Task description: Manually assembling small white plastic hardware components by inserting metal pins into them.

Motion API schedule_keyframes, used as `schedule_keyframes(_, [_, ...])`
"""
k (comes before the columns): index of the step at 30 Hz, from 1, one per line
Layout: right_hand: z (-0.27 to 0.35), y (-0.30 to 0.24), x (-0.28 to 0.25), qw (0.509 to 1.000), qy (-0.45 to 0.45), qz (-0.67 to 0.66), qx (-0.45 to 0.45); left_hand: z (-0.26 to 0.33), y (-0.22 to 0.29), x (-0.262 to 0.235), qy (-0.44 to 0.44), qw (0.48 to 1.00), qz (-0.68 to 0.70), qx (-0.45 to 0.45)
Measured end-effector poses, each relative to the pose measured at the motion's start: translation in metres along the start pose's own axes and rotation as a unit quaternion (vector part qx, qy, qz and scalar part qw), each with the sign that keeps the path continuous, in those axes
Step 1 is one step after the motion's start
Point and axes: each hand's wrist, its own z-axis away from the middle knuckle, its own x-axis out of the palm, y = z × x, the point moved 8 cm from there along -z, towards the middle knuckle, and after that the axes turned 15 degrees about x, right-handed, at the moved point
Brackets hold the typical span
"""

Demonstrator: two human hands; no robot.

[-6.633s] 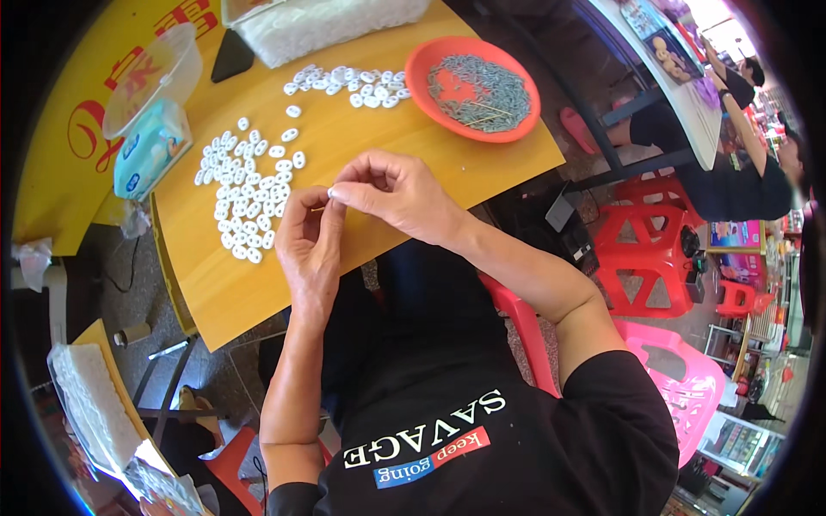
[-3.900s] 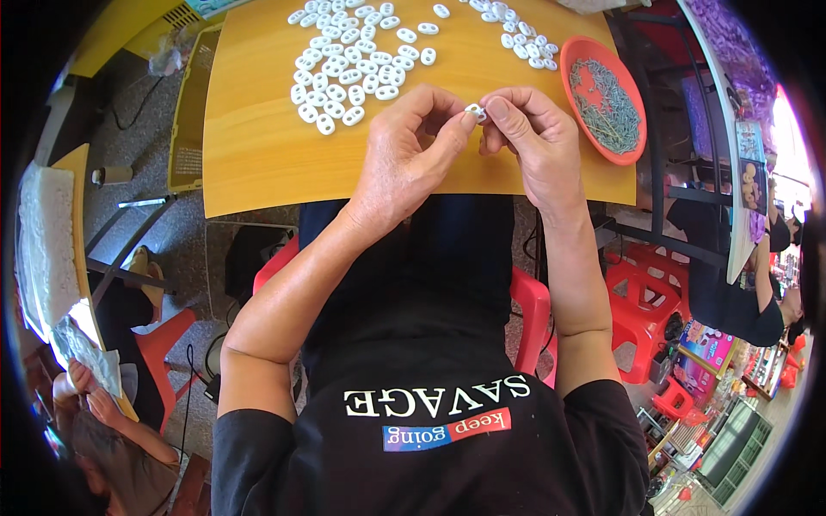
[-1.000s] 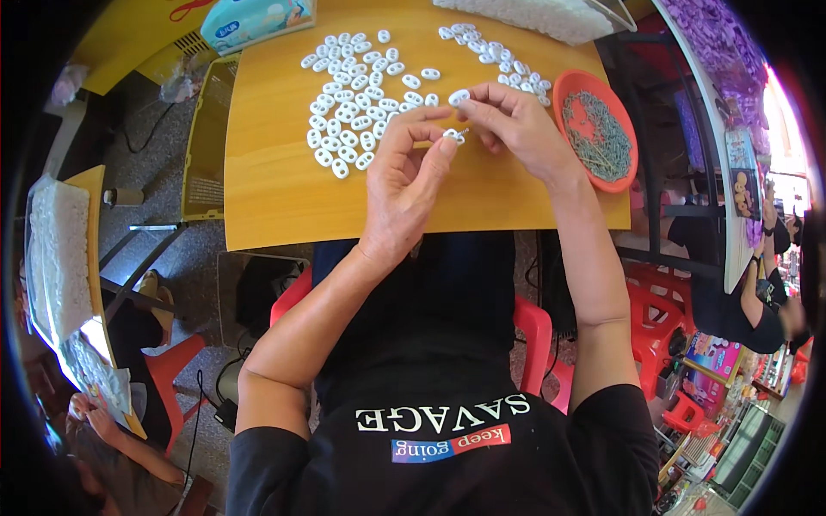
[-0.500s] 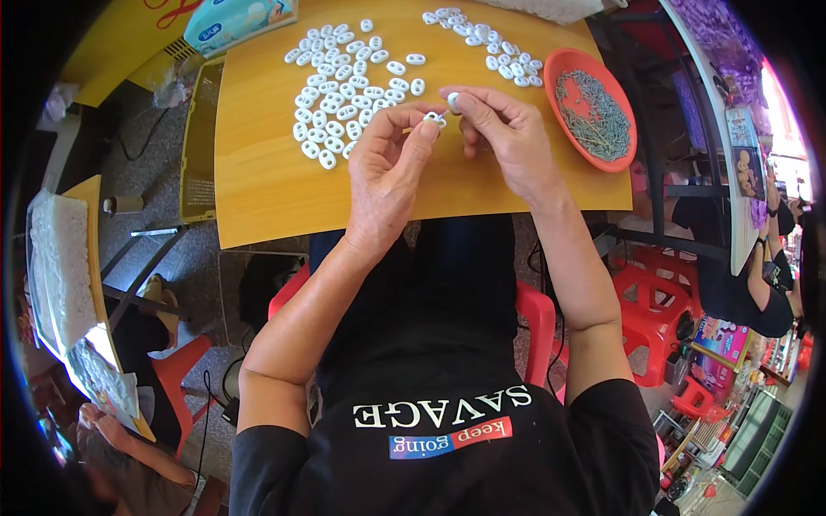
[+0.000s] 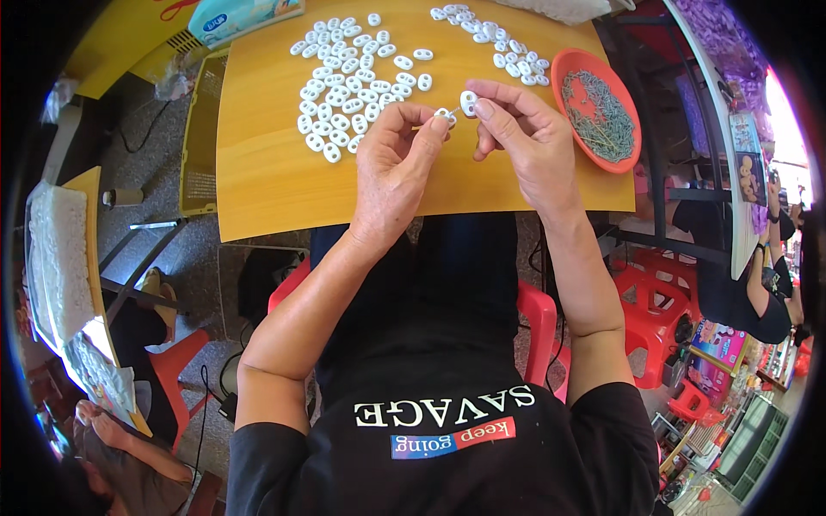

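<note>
Above the near part of the wooden table (image 5: pixel 292 202), my left hand (image 5: pixel 397 163) pinches a small white oval two-hole piece (image 5: pixel 444 114) between thumb and fingertips. A thin metal pin or screw (image 5: pixel 456 111) sticks out from it toward the right. My right hand (image 5: pixel 529 142) is closed on another white oval two-hole piece (image 5: pixel 468 102), its holed face showing. The pin's tip lies close to this second piece; whether they touch I cannot tell. Many similar white two-hole pieces (image 5: pixel 352 83) lie loose beyond my left hand.
To the right stands an orange-red oval bowl (image 5: pixel 631 153) of small metal screws or pins (image 5: pixel 609 120). A second group of white pieces (image 5: pixel 495 36) lies at the far right. A tissue pack (image 5: pixel 237 19) sits at the far left. A yellow crate (image 5: pixel 200 129) stands beside the table.
My right hand has shifted right, drawing its white piece away from the left one and turning its holed face into sight. More of the metal pin shows between them.
</note>
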Motion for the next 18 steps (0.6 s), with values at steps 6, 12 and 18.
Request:
schedule_keyframes(6, [0.0038, -0.0053, 0.0006, 0.999, 0.012, 0.047, -0.025, -0.0006, -0.0007, 0.0023, -0.003, 1.0, 0.005, -0.01])
schedule_keyframes(12, [0.0069, -0.0092, 0.0003, 0.996, 0.016, 0.069, -0.046, -0.0026, 0.0021, 0.0043, 0.001, 1.0, 0.009, 0.013])
schedule_keyframes(18, [0.0061, -0.0085, 0.0007, 0.996, 0.017, 0.082, -0.043, -0.0022, 0.0029, 0.0041, 0.0, 1.0, -0.002, 0.005])
